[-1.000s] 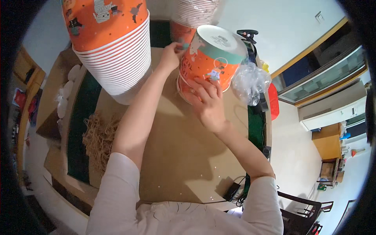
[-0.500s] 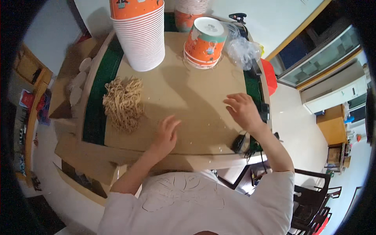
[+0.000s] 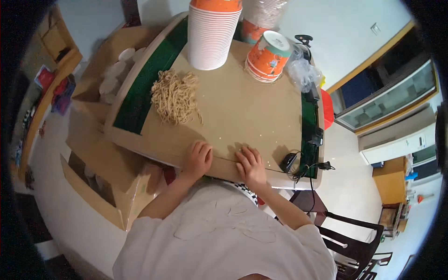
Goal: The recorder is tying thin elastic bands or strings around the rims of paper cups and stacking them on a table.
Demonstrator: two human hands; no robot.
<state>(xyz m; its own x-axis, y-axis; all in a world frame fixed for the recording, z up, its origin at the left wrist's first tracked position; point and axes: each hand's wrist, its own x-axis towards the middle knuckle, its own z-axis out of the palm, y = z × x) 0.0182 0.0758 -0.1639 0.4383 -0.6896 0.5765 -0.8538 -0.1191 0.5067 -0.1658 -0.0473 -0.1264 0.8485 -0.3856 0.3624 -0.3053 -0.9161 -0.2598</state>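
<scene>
Head view: both hands (image 3: pixel 199 159) (image 3: pixel 252 168), loosely curved, apparently touch the table edge (image 3: pixel 226 171).

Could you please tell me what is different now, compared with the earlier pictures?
The right hand has let go of the upside-down orange bucket. Both it and the left hand have drawn back toward the person, to the near edge of the table. The view has shifted too. The bucket, the tall stack and the tangled string stay on the table.
</scene>
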